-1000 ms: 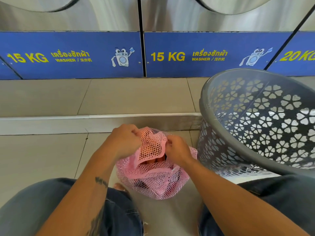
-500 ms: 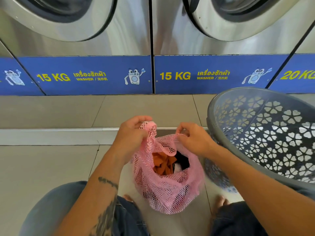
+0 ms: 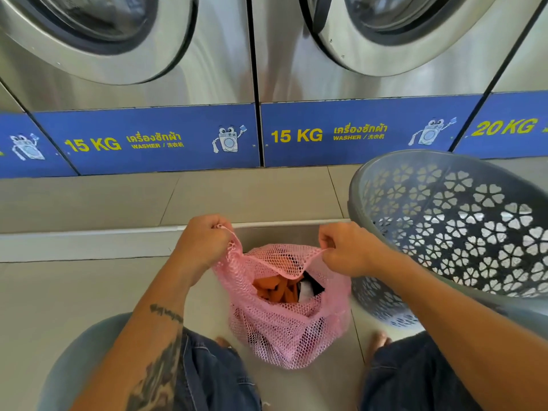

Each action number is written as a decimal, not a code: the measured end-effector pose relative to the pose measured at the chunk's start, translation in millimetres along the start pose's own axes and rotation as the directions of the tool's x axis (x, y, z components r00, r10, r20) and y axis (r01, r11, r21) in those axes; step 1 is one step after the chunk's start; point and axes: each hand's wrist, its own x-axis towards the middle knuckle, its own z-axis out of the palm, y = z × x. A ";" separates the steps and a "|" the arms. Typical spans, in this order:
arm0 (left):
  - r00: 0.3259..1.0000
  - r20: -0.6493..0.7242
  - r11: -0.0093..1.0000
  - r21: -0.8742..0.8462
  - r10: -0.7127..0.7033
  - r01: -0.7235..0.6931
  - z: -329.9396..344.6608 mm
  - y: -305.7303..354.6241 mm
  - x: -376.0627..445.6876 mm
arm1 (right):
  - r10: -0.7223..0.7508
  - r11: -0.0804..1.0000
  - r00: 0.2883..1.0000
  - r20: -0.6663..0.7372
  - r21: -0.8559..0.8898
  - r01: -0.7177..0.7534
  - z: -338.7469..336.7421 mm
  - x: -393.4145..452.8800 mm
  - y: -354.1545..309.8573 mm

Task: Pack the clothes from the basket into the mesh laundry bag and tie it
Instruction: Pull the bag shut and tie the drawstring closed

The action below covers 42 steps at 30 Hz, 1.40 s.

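Far across the scene, brushed steel washing machines (image 3: 225,69) with round doors stand above blue panels lettered 15 KG, and below them runs the smooth pale tiled floor (image 3: 74,292). At right a grey plastic laundry basket (image 3: 444,173), its wall pierced with flower-shaped holes, lies tipped towards the person. Just left of it, near centre, the soft pink mesh laundry bag (image 3: 284,330) sags on the floor holding rumpled orange and dark clothes (image 3: 275,292), its rim pinched taut between the left hand (image 3: 204,241) and the right hand (image 3: 347,250).
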 end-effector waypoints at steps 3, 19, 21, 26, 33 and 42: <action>0.998 0.055 0.993 -0.117 -0.024 0.030 0.3 3.1 2.6 | -0.025 0.997 0.997 0.079 -0.067 0.031 3.4 -2.4 -2.7; 0.906 0.394 0.974 -0.211 0.156 -0.076 -1.0 9.3 -5.0 | -0.040 0.906 0.970 -0.238 0.401 0.136 50.1 22.6 -50.5; 0.920 0.386 0.992 -0.127 0.068 -0.019 1.9 6.1 -1.4 | 0.010 0.878 0.961 -0.278 0.463 0.124 46.8 25.7 -46.0; 0.955 0.298 0.977 0.207 -0.006 -0.058 31.0 -11.0 11.9 | 0.079 0.839 0.951 -0.299 0.535 0.098 43.6 26.7 -34.3; 0.942 0.336 0.998 0.047 0.012 -0.029 63.1 -19.9 15.5 | 0.129 0.785 0.951 -0.281 0.615 0.076 45.9 23.9 -32.9; 0.974 0.181 0.990 0.008 0.136 -0.140 80.8 -30.3 5.9 | 0.205 0.505 0.976 -0.071 0.862 -0.043 50.4 20.6 -32.8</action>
